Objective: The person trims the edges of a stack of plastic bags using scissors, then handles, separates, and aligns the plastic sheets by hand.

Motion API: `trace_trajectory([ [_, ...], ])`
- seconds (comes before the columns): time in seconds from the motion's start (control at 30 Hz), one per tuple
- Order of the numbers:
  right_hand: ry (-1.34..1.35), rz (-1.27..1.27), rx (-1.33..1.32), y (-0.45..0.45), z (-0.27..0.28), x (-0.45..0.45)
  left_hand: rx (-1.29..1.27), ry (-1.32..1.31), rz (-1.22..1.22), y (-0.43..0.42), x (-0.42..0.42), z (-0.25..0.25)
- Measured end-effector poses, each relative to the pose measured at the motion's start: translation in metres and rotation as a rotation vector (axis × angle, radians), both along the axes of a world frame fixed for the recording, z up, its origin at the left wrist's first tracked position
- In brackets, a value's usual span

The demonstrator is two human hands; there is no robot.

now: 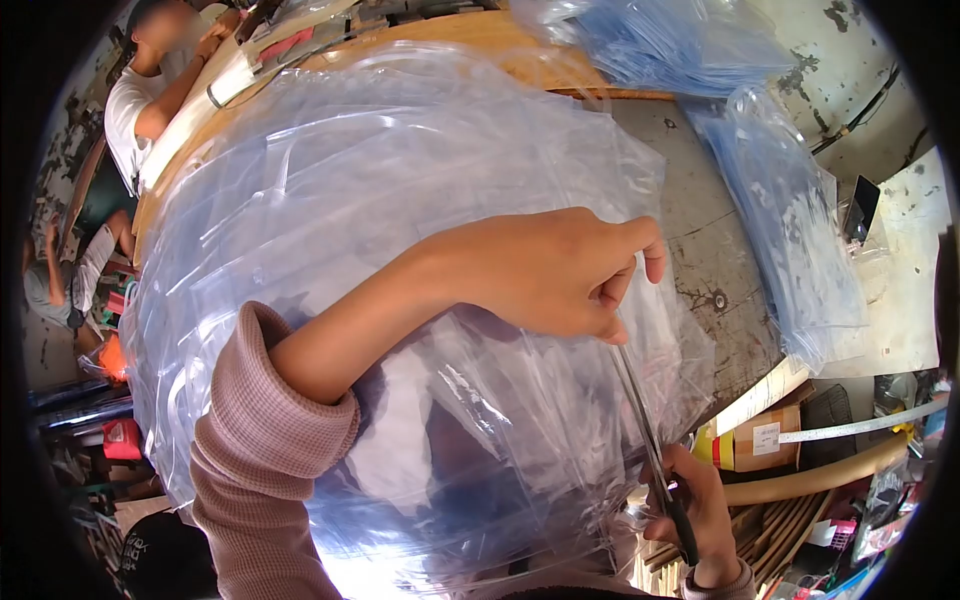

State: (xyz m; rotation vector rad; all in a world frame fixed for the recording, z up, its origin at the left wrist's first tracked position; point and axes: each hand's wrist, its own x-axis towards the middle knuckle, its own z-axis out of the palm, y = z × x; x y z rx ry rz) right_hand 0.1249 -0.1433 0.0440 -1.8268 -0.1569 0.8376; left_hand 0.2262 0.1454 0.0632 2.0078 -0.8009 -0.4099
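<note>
A large pile of clear plastic sheets (400,180) covers the table under both hands. My left hand (570,270) reaches across the pile from the lower left, its fingers curled and closed; whatever they pinch is too small to make out. My right hand (700,510), at the lower right, holds the dark handles of long metal scissors (643,425). The blades point up and left, and their tips meet the underside of my left hand's fingers.
Bluish plastic sheets (660,50) are stacked at the top right, with more (790,230) hanging down the right side. A cardboard box (768,440) stands at the lower right. One person (150,100) sits at the upper left, another (65,275) farther back.
</note>
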Motion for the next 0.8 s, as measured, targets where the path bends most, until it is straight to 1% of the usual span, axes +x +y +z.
trace_trajectory([
  [0.17, -0.058, -0.019, -0.040, 0.007, 0.006, 0.001, 0.003, -0.009, 0.009, -0.001, 0.001, -0.002],
  [0.23, -0.075, 0.003, -0.061, 0.009, 0.012, 0.002, 0.015, 0.025, 0.011, 0.000, 0.000, -0.001],
  [0.47, -0.124, 0.030, -0.019, 0.000, 0.004, -0.002, -0.006, 0.023, 0.003, 0.000, 0.000, -0.001],
  [0.53, -0.032, 0.121, -0.026, -0.005, 0.004, -0.002, 0.000, 0.043, 0.013, 0.000, 0.000, 0.002],
  [0.57, -0.031, 0.118, -0.024, -0.004, 0.005, -0.002, 0.001, 0.044, 0.011, -0.001, -0.001, 0.001],
  [0.63, 0.123, 0.005, 0.098, 0.001, 0.008, -0.003, -0.010, 0.053, 0.025, -0.001, -0.001, 0.001],
  [0.67, 0.120, 0.003, 0.102, 0.003, 0.008, -0.004, -0.006, 0.050, 0.022, -0.001, -0.002, 0.001],
  [0.73, 0.205, -0.038, 0.213, 0.004, 0.008, -0.007, -0.024, 0.066, 0.036, -0.002, -0.002, 0.001],
  [0.8, 0.198, 0.007, 0.195, 0.002, 0.008, -0.005, -0.022, 0.066, 0.037, -0.002, -0.002, 0.002],
])
